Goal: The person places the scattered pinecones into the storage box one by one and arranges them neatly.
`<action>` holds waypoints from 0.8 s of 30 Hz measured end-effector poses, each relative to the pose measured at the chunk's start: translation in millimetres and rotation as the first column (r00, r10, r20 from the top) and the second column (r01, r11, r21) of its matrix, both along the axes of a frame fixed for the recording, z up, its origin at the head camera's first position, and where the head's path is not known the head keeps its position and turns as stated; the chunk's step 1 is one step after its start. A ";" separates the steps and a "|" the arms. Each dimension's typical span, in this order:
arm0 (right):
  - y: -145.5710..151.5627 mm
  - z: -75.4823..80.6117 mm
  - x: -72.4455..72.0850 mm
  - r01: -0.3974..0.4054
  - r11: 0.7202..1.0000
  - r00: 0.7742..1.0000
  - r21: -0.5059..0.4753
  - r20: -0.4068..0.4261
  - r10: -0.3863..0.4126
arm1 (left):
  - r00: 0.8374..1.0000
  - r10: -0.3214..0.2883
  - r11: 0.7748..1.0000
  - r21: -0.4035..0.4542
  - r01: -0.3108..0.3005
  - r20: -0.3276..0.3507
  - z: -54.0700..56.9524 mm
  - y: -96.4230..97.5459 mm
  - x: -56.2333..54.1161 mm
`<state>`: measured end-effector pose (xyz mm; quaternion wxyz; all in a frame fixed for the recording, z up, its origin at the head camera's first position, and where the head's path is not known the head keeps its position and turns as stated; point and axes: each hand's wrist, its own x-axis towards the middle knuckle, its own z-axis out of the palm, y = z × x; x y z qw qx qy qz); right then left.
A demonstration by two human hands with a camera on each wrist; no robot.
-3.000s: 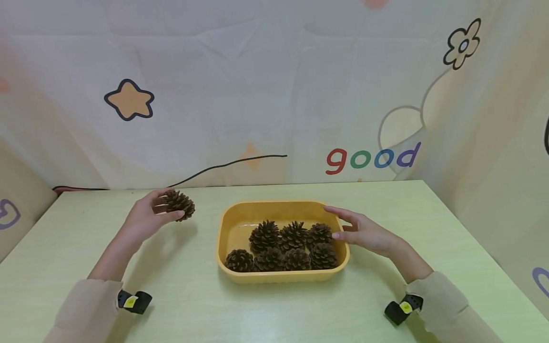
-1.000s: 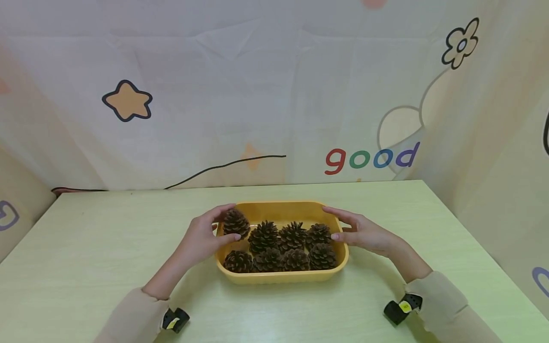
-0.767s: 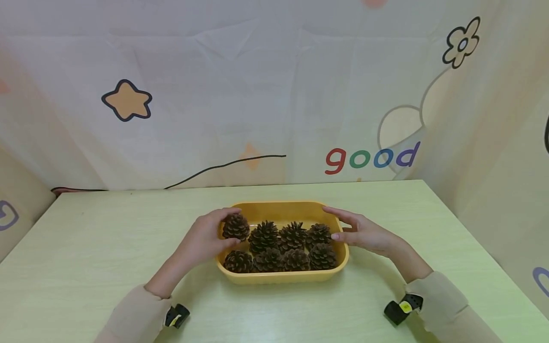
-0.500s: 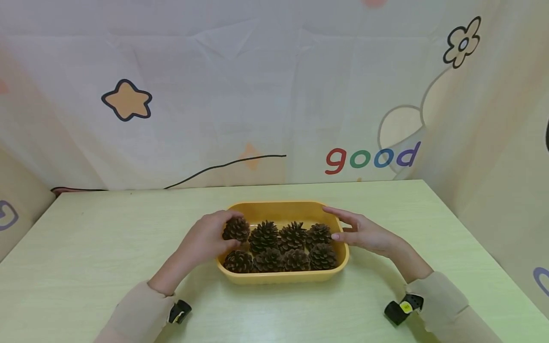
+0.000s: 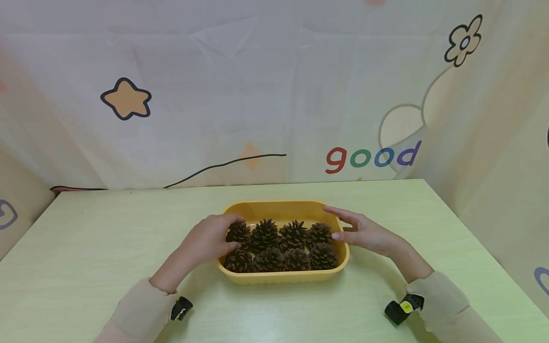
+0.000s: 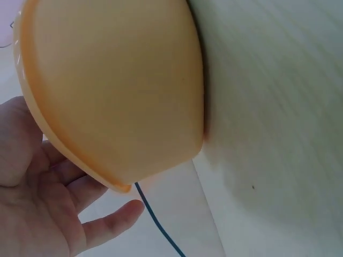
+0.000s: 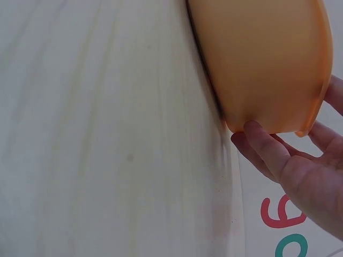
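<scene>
A yellow plastic basin [image 5: 279, 209] stands on the table with two rows of brown pine cones inside. My left hand [image 5: 210, 240] reaches over its left rim, thumb and fingers around the pine cone [image 5: 239, 233] in the back-left corner, down among the others. From the left wrist, the basin wall [image 6: 118, 96] hides that cone, and part of my left hand [image 6: 48, 198] shows beyond the rim. At the right end, my right hand [image 5: 371, 233] grips the rim, thumb inside. The right wrist view shows fingers of my right hand [image 7: 300, 166] against the basin's outer wall [image 7: 262, 64].
The pale wooden table [image 5: 107, 238] extends on both sides of the basin. Behind it hangs a printed cloth [image 5: 193, 95] with a star and the word "good". A dark camera is strapped at each wrist.
My left hand has carried a pine cone from over the table at left into the basin's back-left corner, then lowered it. My right hand has stayed on the right rim.
</scene>
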<state>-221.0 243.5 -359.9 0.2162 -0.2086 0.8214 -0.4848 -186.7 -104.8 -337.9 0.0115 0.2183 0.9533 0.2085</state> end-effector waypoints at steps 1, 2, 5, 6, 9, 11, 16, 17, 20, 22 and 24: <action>0.0 0.2 0.1 -0.001 1.000 1.000 0.002 -0.002 0.001 | 1.000 -0.003 1.000 0.000 0.003 0.002 0.3 0.1 0.1; -0.1 0.5 0.3 0.001 1.000 1.000 0.001 0.002 -0.001 | 1.000 -0.005 1.000 0.002 0.005 0.005 0.7 0.1 0.3; -0.2 1.6 1.0 -0.004 1.000 1.000 -0.001 -0.001 0.004 | 1.000 -0.011 1.000 0.005 0.011 0.013 1.8 0.3 0.9; -0.5 2.0 1.2 -0.004 1.000 1.000 -0.002 0.001 0.005 | 1.000 -0.012 1.000 0.005 0.012 0.013 1.8 0.1 1.1; -0.9 2.8 1.8 -0.010 1.000 1.000 -0.007 0.002 0.010 | 1.000 -0.015 1.000 0.015 0.015 0.006 0.7 -1.0 1.8; -0.7 2.5 1.6 -0.012 1.000 1.000 -0.008 0.004 0.012 | 1.000 -0.015 0.999 0.032 0.015 0.001 -0.2 -2.3 2.8; 1.0 0.8 0.3 -0.022 1.000 1.000 -0.013 -0.009 0.022 | 1.000 -0.024 0.995 0.097 0.025 -0.009 1.2 -6.8 8.0; 1.7 0.7 0.3 -0.024 1.000 1.000 -0.013 -0.016 0.024 | 1.000 -0.027 0.994 0.109 0.028 -0.010 1.9 -7.9 9.1; 4.9 1.5 1.3 -0.018 1.000 0.999 -0.012 -0.032 0.018 | 0.999 -0.032 0.988 0.148 0.034 -0.010 3.4 -12.1 12.1; 7.9 2.5 2.3 -0.010 1.000 0.999 -0.013 -0.039 0.009 | 0.999 -0.036 0.985 0.167 0.039 -0.021 3.8 -15.6 13.5; 11.2 3.7 3.3 -0.009 1.000 0.999 -0.021 -0.041 0.008 | 0.998 -0.042 0.982 0.185 0.048 -0.038 4.0 -19.8 15.0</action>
